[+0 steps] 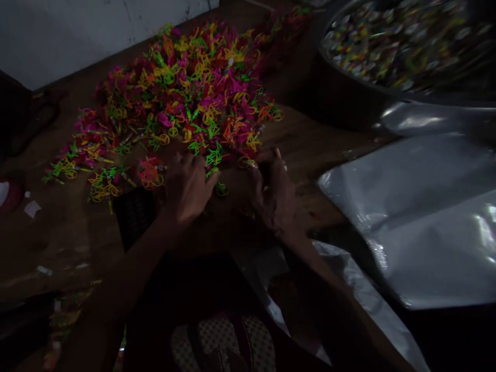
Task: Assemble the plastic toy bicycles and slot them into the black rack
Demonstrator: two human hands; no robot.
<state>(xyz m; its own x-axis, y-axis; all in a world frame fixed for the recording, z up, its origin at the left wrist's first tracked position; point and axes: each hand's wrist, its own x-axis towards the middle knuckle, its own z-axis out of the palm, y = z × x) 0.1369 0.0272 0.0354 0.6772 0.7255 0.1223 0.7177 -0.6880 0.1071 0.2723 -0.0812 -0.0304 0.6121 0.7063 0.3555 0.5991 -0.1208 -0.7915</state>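
Note:
A heap of small bright plastic pieces point(194, 88), in pink, green, yellow and orange with loops and thin stems, is spread over the brown wooden surface. At its near edge my left hand point(188, 188) is palm down, its thumb apart from the bent fingers beside some green pieces. The fingertips are partly hidden. To its right, my right hand point(275, 194) has thumb and forefinger drawn toward each other at a small yellow looped plastic piece point(247, 163). Dim light blurs the exact hold.
A large round tub point(337, 103) of small mixed pieces stands at the upper right. Silvery plastic sheets point(418, 217) lie at the right. A dark flat object point(135, 214) is near my left wrist. Paper scraps point(32, 208) and a red round object point(11, 196) are at the left.

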